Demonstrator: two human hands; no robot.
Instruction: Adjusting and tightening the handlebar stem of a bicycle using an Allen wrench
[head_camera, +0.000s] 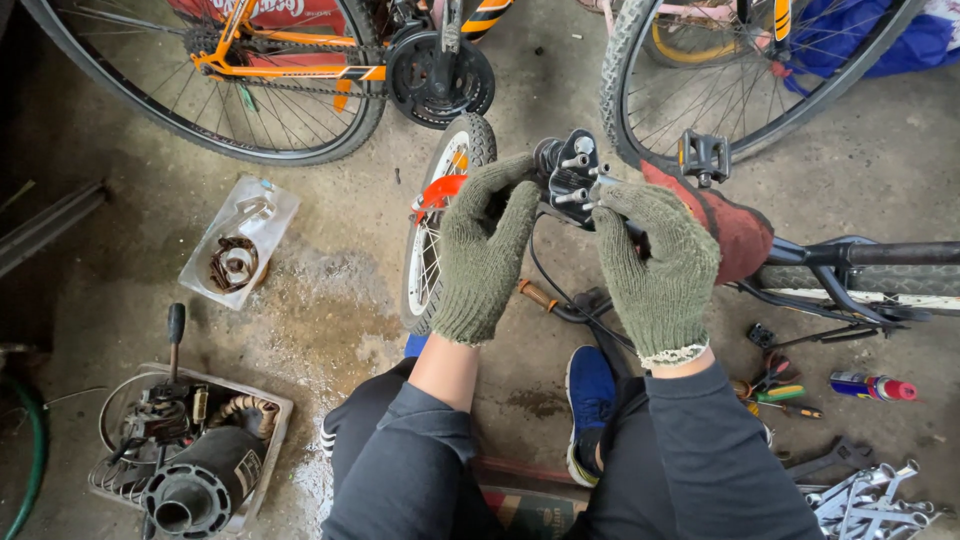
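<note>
— Stained concrete floor all round you, bikes parked at the far side. What have you got hold of?

— Your two gloved hands meet on the black pedal, which sits straight ahead of your knees, above the small wheel.

— Which hand is doing what?

— Your left hand is cupped against the pedal's left side, fingers curled up and round it, though you cannot tell from here how firmly it grips. Your right hand is closed on the pedal's right end, fingertips pinching just under its studs. Both are equally near; the pedal lies between them.

— How does it lie?

— Its long axis runs roughly left to right, from one hand to the other, tilted slightly down toward the right hand.

— Any room to move?

— Right of the pedal, a red saddle and dark frame tube crowd your right wrist. Beyond the pedal, a second pedal and a large tyre stand close. Left of the pedal, past the wheel, the floor is open as far as a plastic tray. Wrenches and a spray can lie below the frame tube.
</note>
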